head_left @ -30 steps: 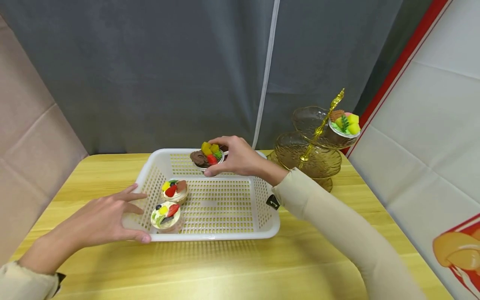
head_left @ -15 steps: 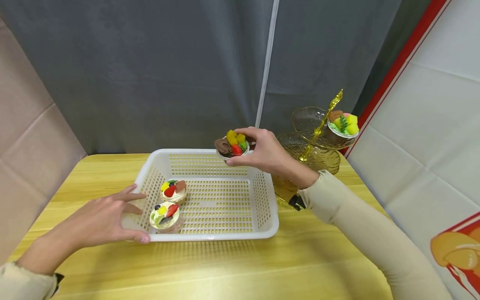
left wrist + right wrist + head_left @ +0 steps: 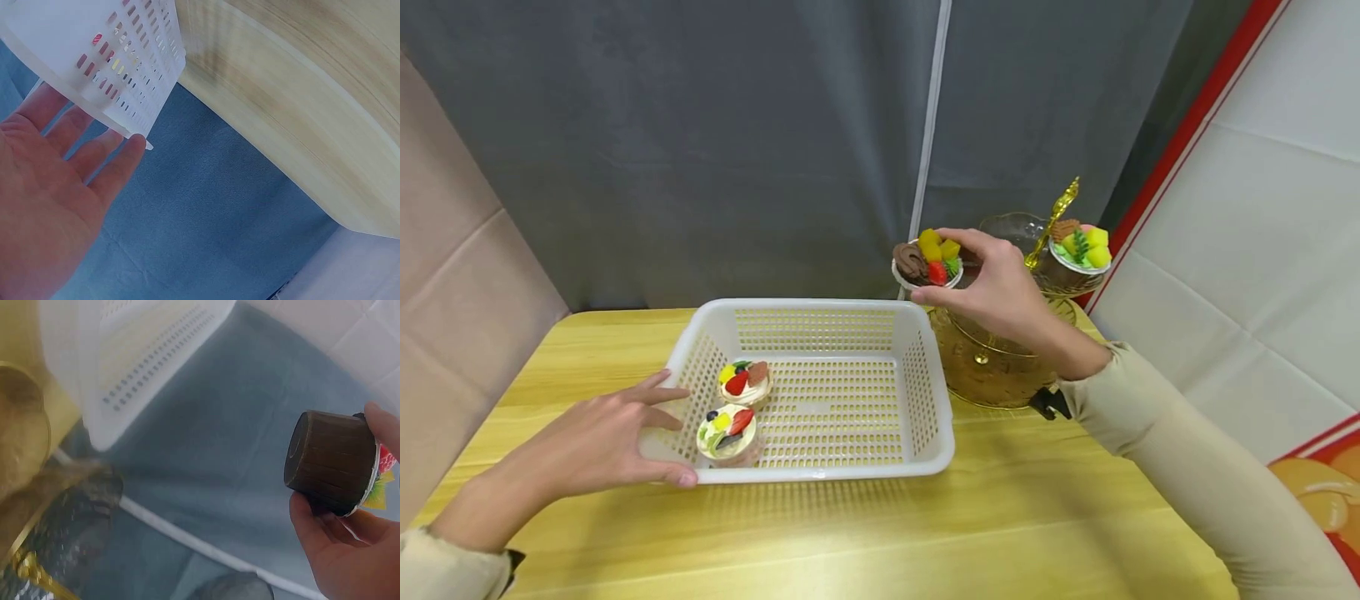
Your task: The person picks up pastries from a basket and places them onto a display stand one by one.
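I find the chocolate dessert cup [image 3: 927, 262] held in the air by the far right corner of the white basket [image 3: 820, 473]. The right hand [image 3: 1000, 283] pinches it, thumb opposite fingers; the left hand [image 3: 598, 442] lies spread at the basket's left end, thumb touching the near rim.

Hazards, in my judgement: the pinch sits close to the cup's top edge, so a slackened thumb could let the tapering wrapper slip or tip. The gold stand [image 3: 981, 379], right of the basket, is partly hidden by the right arm; I cannot gauge clearance, and a sleeve could knock it. The green-topped cup [image 3: 1080, 250] sits on its upper tier, on the side away from the basket, where a bump could unseat it. A shove from the left hand could topple the two cream cups [image 3: 727, 433] inside the basket's left end.

Markings: I read no brand, label or writing. The printed panel [image 3: 1318, 496] right of the basket shows no legible text.
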Tool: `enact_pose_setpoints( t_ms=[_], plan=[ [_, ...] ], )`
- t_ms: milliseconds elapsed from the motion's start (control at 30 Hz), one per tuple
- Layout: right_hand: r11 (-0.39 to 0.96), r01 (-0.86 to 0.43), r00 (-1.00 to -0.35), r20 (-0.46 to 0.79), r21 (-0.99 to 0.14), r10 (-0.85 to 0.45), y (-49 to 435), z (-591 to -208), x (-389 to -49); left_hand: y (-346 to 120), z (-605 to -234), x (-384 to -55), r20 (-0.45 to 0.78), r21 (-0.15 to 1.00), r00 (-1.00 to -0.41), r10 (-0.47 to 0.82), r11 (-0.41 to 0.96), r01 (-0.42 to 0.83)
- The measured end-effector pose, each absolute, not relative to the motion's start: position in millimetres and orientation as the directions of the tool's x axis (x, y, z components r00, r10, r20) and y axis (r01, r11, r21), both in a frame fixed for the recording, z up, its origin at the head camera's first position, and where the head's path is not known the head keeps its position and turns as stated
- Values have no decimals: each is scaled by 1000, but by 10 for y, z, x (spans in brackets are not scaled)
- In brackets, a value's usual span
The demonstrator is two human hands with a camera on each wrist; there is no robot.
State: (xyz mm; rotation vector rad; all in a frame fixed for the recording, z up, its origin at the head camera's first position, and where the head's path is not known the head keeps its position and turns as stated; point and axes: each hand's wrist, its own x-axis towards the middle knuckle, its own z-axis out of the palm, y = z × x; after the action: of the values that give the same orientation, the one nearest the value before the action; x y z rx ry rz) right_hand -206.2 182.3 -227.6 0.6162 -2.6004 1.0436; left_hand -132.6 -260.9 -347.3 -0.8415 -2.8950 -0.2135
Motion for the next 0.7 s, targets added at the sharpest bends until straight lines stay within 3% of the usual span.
enact_pose_setpoints(
  t_ms=[433,700],
  plan=[
    [682,-446,-854,504,-580,-129,2215,-2078,-2058,-2607,-3472,-1330,150,109,-840,522,835,539],
    [741,-354,-858,514,-571,-13,2309,-2086,-2036,-2610,-3475,-1337,145,109,-842,519,838,535]
  ],
)
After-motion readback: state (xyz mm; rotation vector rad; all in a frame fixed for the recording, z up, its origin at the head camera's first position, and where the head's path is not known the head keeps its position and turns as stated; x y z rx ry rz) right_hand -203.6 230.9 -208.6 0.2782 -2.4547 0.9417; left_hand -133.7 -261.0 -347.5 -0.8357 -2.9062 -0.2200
